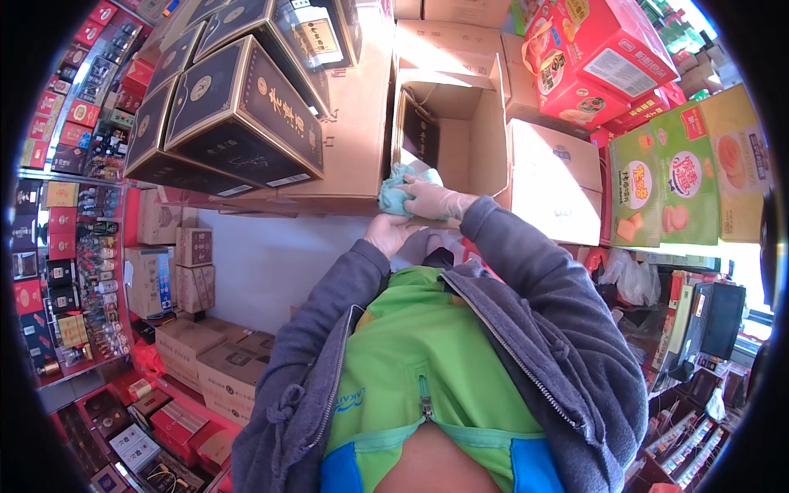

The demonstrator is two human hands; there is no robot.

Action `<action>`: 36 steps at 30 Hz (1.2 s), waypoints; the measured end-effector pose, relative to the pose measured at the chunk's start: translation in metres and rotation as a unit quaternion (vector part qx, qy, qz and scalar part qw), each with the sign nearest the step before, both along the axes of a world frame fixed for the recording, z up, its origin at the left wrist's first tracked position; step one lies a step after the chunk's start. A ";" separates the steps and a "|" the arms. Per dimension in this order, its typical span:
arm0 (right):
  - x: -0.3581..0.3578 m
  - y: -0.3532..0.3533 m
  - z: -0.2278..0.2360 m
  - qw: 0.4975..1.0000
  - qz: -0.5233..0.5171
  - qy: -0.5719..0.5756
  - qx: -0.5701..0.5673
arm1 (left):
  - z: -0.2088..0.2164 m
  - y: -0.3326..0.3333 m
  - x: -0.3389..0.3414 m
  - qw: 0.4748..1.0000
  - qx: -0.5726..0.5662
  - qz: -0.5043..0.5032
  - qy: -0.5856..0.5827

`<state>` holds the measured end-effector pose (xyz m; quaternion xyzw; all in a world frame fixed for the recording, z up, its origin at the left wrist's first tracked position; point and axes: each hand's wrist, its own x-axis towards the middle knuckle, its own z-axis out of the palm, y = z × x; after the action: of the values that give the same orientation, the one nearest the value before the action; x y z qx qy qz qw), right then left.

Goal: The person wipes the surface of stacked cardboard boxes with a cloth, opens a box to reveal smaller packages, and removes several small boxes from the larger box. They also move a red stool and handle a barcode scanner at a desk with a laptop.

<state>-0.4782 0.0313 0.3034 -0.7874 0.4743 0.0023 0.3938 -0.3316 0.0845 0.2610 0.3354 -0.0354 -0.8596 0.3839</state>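
My right hand (436, 200), in a thin pale glove, presses its fingers into a crumpled teal cloth (396, 194) and grips it. The cloth lies at the near left corner of an open cardboard carton (486, 148). Just below the cloth is my left hand (389, 235), also gloved, its fingers curled in at the carton's near edge. What those fingers hold is hidden. Inside the carton, along its left wall, stands a black box (419, 131) with gold lettering. The right part of the carton shows bare cardboard.
Several black gift boxes with gold edges (242, 115) stand on cardboard at the left. Red cartons (604, 66), a white-lit cardboard box (555, 177) and green snack cartons (674, 177) line the right. Stocked shelves (70, 238) rise at far left; more cardboard boxes (218, 361) sit below.
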 end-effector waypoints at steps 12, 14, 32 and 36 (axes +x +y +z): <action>-0.102 0.046 -0.006 0.989 -0.084 0.047 -0.114 | -0.003 0.005 0.005 0.992 0.022 0.051 0.109; -0.085 0.044 -0.001 0.995 -0.072 0.025 -0.061 | -0.008 0.003 0.008 0.988 0.068 0.059 0.123; -0.101 0.098 -0.013 0.953 -0.146 0.081 -0.253 | -0.014 0.005 -0.003 0.988 0.088 0.098 0.080; -0.126 0.110 -0.020 0.935 -0.189 0.045 -0.296 | -0.010 0.005 -0.004 0.983 0.133 0.108 0.070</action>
<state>-0.6038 0.1417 0.2830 -0.7634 0.6106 -0.1768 0.1146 -0.3357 0.0899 0.2505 0.3245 0.1427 -0.8315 0.4278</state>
